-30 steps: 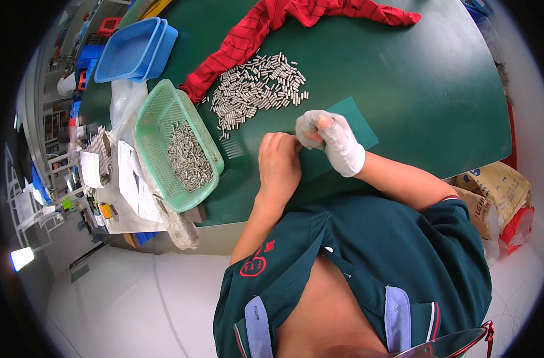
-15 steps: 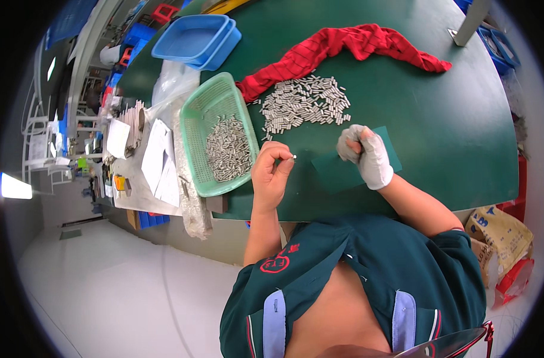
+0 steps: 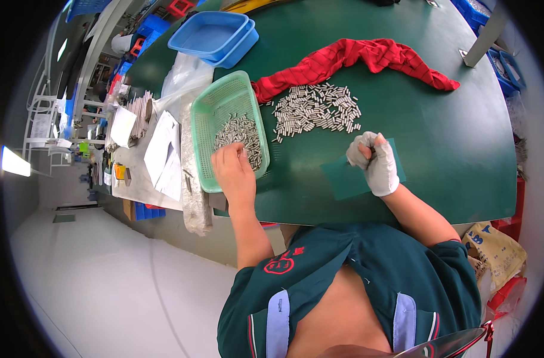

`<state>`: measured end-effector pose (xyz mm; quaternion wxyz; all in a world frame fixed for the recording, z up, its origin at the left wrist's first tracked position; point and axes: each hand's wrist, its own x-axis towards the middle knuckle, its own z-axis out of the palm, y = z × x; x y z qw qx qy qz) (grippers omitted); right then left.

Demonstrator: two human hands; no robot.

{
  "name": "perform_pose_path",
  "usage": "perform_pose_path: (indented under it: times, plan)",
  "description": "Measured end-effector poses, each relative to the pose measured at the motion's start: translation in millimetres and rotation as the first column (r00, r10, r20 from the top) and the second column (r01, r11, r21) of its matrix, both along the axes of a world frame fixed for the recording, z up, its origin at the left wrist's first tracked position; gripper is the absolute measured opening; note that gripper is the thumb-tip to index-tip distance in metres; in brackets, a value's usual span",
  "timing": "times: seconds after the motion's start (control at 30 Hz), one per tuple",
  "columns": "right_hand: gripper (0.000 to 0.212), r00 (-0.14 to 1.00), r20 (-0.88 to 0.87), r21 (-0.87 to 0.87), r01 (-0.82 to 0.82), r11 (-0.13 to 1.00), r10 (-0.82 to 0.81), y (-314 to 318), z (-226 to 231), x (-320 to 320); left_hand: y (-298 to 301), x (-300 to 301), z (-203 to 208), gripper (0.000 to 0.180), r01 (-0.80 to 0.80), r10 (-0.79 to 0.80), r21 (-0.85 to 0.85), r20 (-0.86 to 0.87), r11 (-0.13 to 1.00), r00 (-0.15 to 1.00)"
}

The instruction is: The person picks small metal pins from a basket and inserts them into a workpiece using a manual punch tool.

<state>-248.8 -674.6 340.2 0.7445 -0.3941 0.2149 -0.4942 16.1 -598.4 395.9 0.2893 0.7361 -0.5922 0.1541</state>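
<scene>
Dark green smooth table (image 3: 439, 137) in a workshop with pale floor (image 3: 123, 280); heap of short silvery metal cylinders (image 3: 317, 107) on it, just nearside of crumpled red checked cloth (image 3: 367, 55); slimmer metal pins (image 3: 242, 131) piled in pale green perforated plastic basket (image 3: 221, 101); bare left hand (image 3: 233, 170) is over basket's near end, fingers bent, can't tell if gripping; white-gloved right hand (image 3: 374, 164) is curled closed by flat teal sheet (image 3: 343, 182), contents hidden.
</scene>
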Motion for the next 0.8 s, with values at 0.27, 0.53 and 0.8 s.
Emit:
perform_pose_path:
  times: [0.27,0.53,0.8]
  plan:
    - [0.057,1.0,-0.018,0.009,-0.007,1.0,0.007,0.1,-1.7,-2.5,-42.2,-58.6,-35.9,0.015,0.469,-0.444,0.058,-0.243,0.881,0.863]
    - [0.056,0.999,-0.053,0.006,0.002,1.0,-0.002,1.7,1.4,-2.7,-67.3,-50.4,-64.6,0.018,0.391,-0.374,0.196,-0.119,0.899,0.92]
    - [0.056,0.999,-0.043,0.056,-0.005,0.998,0.008,0.5,2.8,-4.2,-69.4,-49.0,-62.4,0.013,0.45,-0.431,0.222,-0.129,0.865,0.893]
